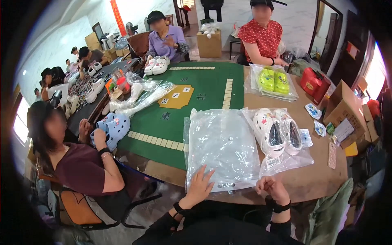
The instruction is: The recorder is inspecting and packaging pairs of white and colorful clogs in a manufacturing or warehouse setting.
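While the left hand (200,183) presses flat on the empty clear plastic bag (222,149), the right hand (271,188) looks curled, maybe empty; white clogs (277,130) sit already bagged beside it on the desk (310,179).

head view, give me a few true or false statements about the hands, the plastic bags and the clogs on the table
1. The left hand lies flat on the empty clear plastic bag. True.
2. The right hand grips a white clog. False: it is curled at the table edge, holding no shoe; whether it pinches something small cannot be told.
3. The pair of white clogs lies on a clear bag to the right of the empty one. True.
4. The yellow-green clogs sit bare on the green mat. False: they are in a clear bag on the brown table, in front of the person in the red top.
5. The person at the left holds light blue clogs. True.
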### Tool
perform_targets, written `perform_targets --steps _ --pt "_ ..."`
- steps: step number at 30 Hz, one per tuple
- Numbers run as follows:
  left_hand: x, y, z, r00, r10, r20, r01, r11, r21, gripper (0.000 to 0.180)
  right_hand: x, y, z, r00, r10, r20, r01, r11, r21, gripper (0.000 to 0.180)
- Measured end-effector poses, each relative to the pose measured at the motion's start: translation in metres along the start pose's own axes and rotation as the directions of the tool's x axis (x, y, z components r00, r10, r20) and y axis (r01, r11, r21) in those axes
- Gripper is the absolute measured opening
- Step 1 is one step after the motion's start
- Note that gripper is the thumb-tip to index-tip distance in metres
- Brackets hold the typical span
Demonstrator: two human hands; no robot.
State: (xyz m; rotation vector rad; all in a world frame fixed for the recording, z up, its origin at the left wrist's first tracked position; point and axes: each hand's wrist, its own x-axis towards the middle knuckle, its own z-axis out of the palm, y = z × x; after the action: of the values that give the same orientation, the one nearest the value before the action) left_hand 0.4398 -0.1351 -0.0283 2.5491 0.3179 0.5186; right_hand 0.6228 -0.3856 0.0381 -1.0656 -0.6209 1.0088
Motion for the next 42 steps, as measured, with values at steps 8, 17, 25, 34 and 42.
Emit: perform_targets --steps 8,17,25,34,42 --pt "0.015 0.003 -0.018 0.995 0.091 -0.042 -0.094 0.994 -0.061 0.042 0.004 -0.016 0.004 0.984 0.065 -0.166 -0.106 0.962 -0.250 0.049" --pt "0.067 0.056 -0.109 0.951 0.310 0.003 -0.276 0.853 -0.442 0.038 0.033 0.001 0.032 0.987 0.133 -0.089 -0.145 0.508 -0.849 0.037" --pt "0.057 0.156 -0.167 0.648 0.534 -0.543 -0.517 -0.216 -0.828 0.033 0.046 0.017 0.045 0.996 -0.042 0.074 0.084 0.365 -0.927 0.037" --pt "0.090 0.190 -0.169 0.458 0.499 -0.735 -0.531 -0.510 -0.677 0.045 0.052 0.027 0.045 0.989 -0.097 0.116 0.144 0.365 -0.920 0.036" --pt "0.086 0.206 -0.177 0.582 0.419 -0.696 -0.512 -0.476 -0.715 0.037 0.049 0.019 0.035 0.979 -0.202 0.007 0.097 0.440 -0.893 0.038"
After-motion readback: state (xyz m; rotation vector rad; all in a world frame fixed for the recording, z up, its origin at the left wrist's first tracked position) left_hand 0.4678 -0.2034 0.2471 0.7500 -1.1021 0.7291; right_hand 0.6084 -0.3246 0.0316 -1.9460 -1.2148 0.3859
